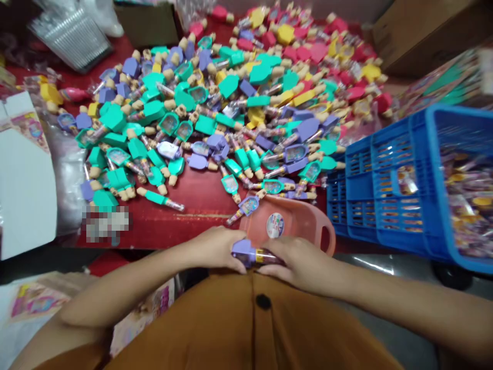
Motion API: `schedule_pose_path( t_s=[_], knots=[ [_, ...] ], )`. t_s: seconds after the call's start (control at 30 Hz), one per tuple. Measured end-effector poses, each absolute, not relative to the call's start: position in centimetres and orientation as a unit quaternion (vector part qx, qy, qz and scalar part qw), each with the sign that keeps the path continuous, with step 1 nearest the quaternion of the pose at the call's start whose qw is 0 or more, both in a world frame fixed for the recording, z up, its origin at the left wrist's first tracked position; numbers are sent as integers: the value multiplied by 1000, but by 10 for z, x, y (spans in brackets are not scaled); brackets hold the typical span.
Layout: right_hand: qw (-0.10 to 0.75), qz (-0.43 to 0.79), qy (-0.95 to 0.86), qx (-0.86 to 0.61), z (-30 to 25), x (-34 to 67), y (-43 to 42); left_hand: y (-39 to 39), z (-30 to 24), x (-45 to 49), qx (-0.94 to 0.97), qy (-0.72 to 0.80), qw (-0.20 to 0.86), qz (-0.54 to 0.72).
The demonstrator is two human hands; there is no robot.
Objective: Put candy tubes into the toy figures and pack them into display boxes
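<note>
- My left hand (221, 249) is curled closed round the purple end of a toy (244, 251).
- My right hand (300, 257) is closed round its tube end.
- The toy lies crosswise between my hands, near the pink tub (304, 216).
- Beyond, a colourful pile (188, 97) covers much of the red table (192, 187).

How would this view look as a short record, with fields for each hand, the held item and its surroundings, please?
left hand: gripping the purple end of a purple-topped tube
right hand: gripping the tube's other end
held item position: in front of the brown buttoned garment
table: red, bearing a heap of colourful-topped tubes
heap colours: green, purple, yellow, pinkish red
nearby container: salmon-pink plastic basin with a looped handle
right side: blue slatted plastic crate, contents blurred
</note>
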State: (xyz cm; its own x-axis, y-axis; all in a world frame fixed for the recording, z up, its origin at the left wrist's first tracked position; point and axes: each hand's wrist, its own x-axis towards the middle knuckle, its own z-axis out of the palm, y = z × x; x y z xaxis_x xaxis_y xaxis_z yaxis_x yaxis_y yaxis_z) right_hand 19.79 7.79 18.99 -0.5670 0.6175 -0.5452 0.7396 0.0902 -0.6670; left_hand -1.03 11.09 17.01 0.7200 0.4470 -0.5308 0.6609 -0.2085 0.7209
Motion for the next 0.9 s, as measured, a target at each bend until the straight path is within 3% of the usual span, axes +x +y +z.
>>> schedule_pose_path(
  t_s=[0.07, 0.13, 0.27, 0.33, 0.57, 0.77, 0.83, 0.9],
  knots=[
    [60, -304, 862, 401, 194, 198, 81, 111, 172, -11, 758, 382, 521, -86],
    [80, -262, 882, 382, 193, 198, 80, 104, 170, -9, 783, 393, 477, -71],
    [100, -476, 736, 472, 184, 198, 79, 98, 161, -1, 880, 331, 333, -75],
    [101, -523, 700, 476, 183, 199, 82, 104, 164, 2, 907, 308, 278, -78],
    [4, -420, 739, 527, 200, 204, 100, 133, 187, 4, 879, 359, 305, -77],
    [-9, -645, 545, 535, 184, 196, 102, 137, 174, 2, 921, 313, 227, -53],
    [-14, -648, 538, 539, 180, 194, 103, 140, 170, 1, 927, 299, 222, -39],
    [-18, -555, 623, 551, 179, 195, 107, 143, 164, 2, 922, 298, 247, -6]
  ],
)
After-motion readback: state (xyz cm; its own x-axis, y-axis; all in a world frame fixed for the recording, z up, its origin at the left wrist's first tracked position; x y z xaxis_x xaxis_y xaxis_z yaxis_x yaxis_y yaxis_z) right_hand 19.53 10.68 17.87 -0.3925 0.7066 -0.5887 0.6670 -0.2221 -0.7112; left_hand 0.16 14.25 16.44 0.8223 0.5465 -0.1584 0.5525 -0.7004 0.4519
